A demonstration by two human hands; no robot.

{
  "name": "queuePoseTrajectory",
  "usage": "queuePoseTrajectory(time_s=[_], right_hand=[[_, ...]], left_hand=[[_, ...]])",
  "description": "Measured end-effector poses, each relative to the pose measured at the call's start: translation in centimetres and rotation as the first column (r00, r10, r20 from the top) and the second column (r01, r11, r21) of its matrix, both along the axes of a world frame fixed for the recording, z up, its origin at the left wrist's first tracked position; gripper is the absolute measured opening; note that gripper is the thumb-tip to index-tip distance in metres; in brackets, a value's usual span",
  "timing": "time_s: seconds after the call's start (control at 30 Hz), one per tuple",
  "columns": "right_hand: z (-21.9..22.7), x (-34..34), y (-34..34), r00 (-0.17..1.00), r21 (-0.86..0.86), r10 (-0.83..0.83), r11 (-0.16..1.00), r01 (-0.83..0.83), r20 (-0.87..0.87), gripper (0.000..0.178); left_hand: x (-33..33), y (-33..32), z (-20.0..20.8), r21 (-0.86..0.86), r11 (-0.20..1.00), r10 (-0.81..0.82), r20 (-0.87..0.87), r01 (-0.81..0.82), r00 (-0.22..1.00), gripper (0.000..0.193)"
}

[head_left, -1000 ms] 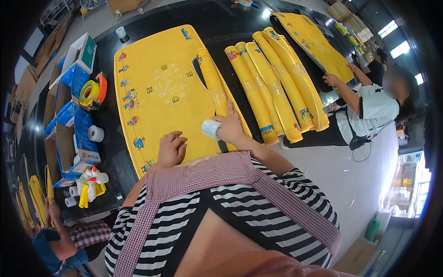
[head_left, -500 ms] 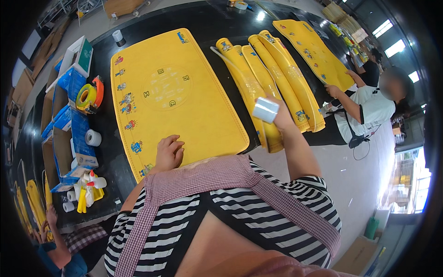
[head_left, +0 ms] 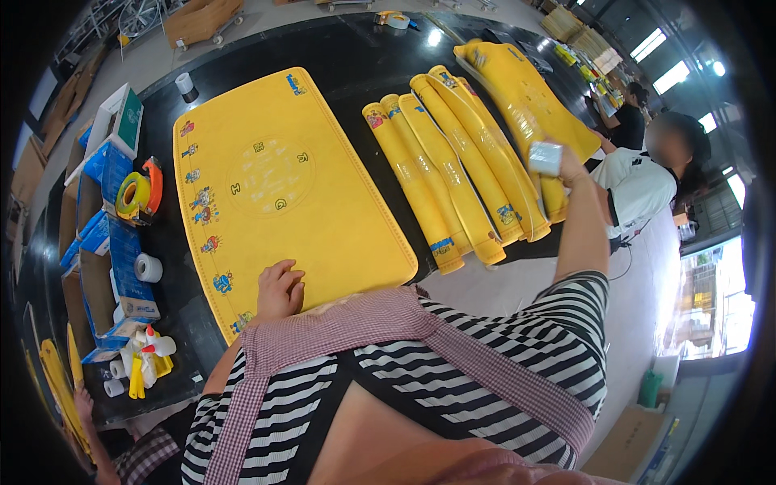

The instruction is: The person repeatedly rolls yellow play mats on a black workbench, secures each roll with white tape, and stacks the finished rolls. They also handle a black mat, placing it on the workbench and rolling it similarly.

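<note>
A flat yellow mat [head_left: 331, 218] with small cartoon figures along its left side lies before me. My left hand [head_left: 280, 288] rests on its near edge, fingers loosely bent and holding nothing. At the right, my right hand [head_left: 572, 168] is closed round a silvery-white roll of tape [head_left: 546, 158]. It is held over the near end of a row of rolled yellow mats [head_left: 453, 174], which lie side by side with shiny clear strips on them. Beyond the roll, another yellow mat [head_left: 537, 93] lies partly curled in front of a co-worker [head_left: 638, 182].
Blue and white boxes [head_left: 121, 234] stand along the left side of the black table [head_left: 315, 48]. Beside them are a tape dispenser [head_left: 139, 194], a white tape roll [head_left: 147, 267] and spray bottles [head_left: 153, 347]. Another person's arm [head_left: 85, 408] shows at lower left.
My right hand has moved right with the tape roll, away from the leftmost rolled mats. The co-worker's mat has gone from flat to partly curled. My left hand stays on the flat mat.
</note>
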State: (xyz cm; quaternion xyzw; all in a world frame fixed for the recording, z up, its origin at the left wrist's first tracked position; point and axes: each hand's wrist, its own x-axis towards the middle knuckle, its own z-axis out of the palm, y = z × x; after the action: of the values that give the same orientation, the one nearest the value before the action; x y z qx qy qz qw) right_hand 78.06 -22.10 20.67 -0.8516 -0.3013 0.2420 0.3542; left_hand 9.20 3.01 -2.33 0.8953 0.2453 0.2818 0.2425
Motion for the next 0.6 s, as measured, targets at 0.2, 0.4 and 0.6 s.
queuePoseTrajectory(time_s=[0.2,0.4,0.6], right_hand=[[-4.6,-0.8,1.3,0.998,0.102,0.003,0.995,0.004,-0.068,0.049],[-4.1,-1.8,1.9,0.975,0.211,-0.006,0.976,0.054,-0.222,0.045],[-7.1,1.3,1.6,0.944,0.32,-0.012,0.939,0.123,-0.33,0.041]], left_hand=[[-0.2,-0.1,-0.1,0.004,1.0,0.019,-0.008,-0.019,1.0,0.026],[-0.1,-0.3,0.3,0.021,0.999,0.033,-0.013,-0.033,0.999,0.028],[-0.2,-0.4,0.5,0.035,0.999,0.033,-0.02,-0.032,0.999,0.027]])
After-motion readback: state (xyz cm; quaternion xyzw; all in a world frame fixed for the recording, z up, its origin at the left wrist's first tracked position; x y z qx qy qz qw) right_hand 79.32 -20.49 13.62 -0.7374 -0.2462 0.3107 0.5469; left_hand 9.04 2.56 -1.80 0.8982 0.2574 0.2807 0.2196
